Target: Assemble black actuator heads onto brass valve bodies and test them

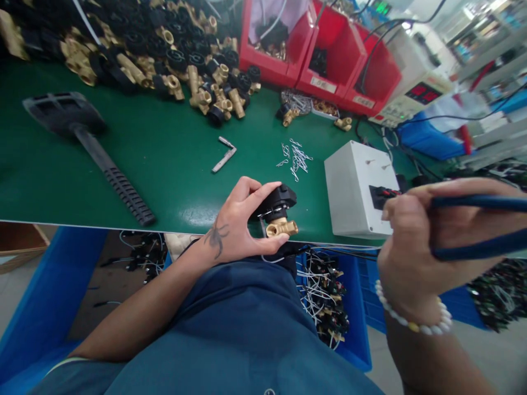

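My left hand (pixel 241 222) grips a small valve (pixel 279 213) with a black top and a brass body, held at the near edge of the green table (pixel 164 153). My right hand (pixel 411 241) is raised close to the camera, closed around pliers with blue handles (pixel 477 227). It hovers just right of a white box (pixel 354 186) with a black and red socket on its side. A small heap of thin metal clips (pixel 296 158) lies beyond the valve.
A big pile of brass and black valve parts (pixel 164 55) fills the far left. A black long-handled tool (pixel 82 137) lies at left, a bent metal piece (pixel 224 154) mid-table. Red bins (pixel 329 55) and a meter stand behind. Blue crates of wired parts (pixel 329 296) sit below.
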The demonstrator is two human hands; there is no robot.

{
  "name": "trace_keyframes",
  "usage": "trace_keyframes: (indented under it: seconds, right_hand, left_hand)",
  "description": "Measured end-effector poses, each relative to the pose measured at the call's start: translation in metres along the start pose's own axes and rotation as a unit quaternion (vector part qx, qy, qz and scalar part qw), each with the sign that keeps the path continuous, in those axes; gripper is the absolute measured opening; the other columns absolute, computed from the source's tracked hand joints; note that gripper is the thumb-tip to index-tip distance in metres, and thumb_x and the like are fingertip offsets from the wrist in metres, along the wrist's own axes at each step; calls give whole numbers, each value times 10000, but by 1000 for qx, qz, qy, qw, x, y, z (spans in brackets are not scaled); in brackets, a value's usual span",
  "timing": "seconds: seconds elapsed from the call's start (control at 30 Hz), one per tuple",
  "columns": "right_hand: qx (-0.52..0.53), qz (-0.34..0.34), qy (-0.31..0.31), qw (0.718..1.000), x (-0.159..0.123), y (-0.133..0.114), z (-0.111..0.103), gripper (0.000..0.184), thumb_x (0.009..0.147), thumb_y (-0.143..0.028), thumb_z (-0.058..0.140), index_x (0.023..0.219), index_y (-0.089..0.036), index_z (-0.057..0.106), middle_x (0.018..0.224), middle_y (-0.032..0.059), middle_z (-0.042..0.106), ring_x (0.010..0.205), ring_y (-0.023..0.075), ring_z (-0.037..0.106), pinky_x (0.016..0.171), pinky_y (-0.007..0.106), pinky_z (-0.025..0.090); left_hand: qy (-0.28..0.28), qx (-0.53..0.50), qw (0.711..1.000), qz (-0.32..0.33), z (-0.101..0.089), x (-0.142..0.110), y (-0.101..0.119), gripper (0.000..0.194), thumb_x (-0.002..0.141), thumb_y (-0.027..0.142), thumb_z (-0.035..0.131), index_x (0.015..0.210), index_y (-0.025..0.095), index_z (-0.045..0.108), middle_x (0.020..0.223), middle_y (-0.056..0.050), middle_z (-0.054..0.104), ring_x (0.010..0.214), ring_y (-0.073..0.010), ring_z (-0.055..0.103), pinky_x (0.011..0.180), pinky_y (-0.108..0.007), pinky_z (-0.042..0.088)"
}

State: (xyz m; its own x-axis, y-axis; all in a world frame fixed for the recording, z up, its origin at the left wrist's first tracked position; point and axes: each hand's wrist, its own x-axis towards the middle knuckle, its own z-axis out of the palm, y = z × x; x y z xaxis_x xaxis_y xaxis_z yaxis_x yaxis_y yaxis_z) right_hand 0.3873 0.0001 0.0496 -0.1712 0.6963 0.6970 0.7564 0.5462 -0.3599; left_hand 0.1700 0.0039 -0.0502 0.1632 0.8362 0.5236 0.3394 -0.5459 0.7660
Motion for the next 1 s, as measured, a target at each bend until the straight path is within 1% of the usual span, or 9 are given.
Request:
trace_keyframes:
  seconds: [0.17, 0.37, 0.53, 0.6, 0.7, 0.77, 0.83, 0.9, 1.0]
  right_hand:
    - [-70, -98, -327, 937, -2, 9, 1, 204, 877, -80, 529, 1030, -196, 599, 770, 15, 561, 625, 139, 508, 545, 261, 369]
    - [-14, 12, -8, 1000, 3, 5, 0, 131, 953, -196, 551, 1080, -229, 552, 955, 56, 567, 740, 157, 547, 670, 306, 455]
    - [-106, -81, -354, 926, -2, 11, 7, 183, 887, -106, 496, 1027, -177, 590, 803, 35, 584, 652, 150, 540, 570, 277, 402]
    - [-95, -51, -268, 957, 2, 11, 6, 156, 912, -135, 533, 1045, -182, 598, 837, 34, 590, 675, 141, 543, 615, 278, 427]
    - [-15, 9, -25, 1000, 3, 8, 5, 140, 924, -165, 588, 1055, -211, 563, 899, 28, 563, 706, 124, 538, 650, 264, 446]
    - [-18, -13, -77, 997, -1, 7, 7, 149, 910, -118, 555, 1029, -207, 547, 875, 27, 554, 673, 123, 524, 600, 253, 425]
    - [-65, -66, -264, 960, -5, 9, 9, 178, 876, -70, 514, 1004, -187, 556, 827, 30, 571, 643, 135, 526, 554, 256, 403]
    - [-96, -89, -351, 927, -4, 11, 8, 181, 881, -71, 501, 1011, -174, 572, 818, 37, 591, 654, 148, 544, 561, 268, 409]
    - [-69, -40, -164, 983, 3, 11, 5, 123, 934, -155, 554, 1049, -199, 562, 901, 35, 590, 700, 137, 548, 620, 273, 445]
  left_hand:
    - [-5, 6, 1000, -10, 0, -1, 0, 713, 751, 415, 709, 1397, 164, 541, 1116, -85, 542, 999, -223, 547, 889, -381, 558]
    - [1, 10, 1000, -9, 1, -1, 1, 695, 761, 427, 697, 1388, 162, 555, 1103, -82, 550, 984, -216, 551, 890, -378, 556]
    - [-7, 15, 1000, -20, 1, -1, 0, 728, 735, 436, 709, 1399, 185, 546, 1119, -84, 551, 1008, -231, 560, 887, -381, 558]
    - [-8, 11, 1000, -21, 1, -1, 0, 718, 747, 432, 708, 1401, 186, 545, 1119, -83, 549, 997, -223, 560, 884, -373, 558]
    - [-5, 4, 1000, -12, 0, -1, 0, 698, 764, 420, 707, 1394, 164, 549, 1108, -81, 543, 987, -212, 553, 898, -366, 554]
    - [-7, 2, 1000, -8, 0, 0, 0, 700, 764, 417, 707, 1390, 147, 551, 1103, -83, 539, 993, -213, 551, 905, -364, 553]
    - [-10, 2, 1000, -9, 0, 0, 1, 708, 758, 418, 705, 1393, 149, 547, 1110, -85, 537, 1007, -220, 552, 905, -367, 555]
    - [-12, 4, 1000, -15, 0, 0, 1, 711, 755, 418, 704, 1400, 165, 541, 1120, -85, 539, 1015, -224, 555, 902, -370, 557]
    - [-7, 12, 1000, -22, 1, -1, 0, 708, 756, 429, 706, 1399, 182, 545, 1119, -81, 547, 1000, -222, 558, 896, -375, 557]
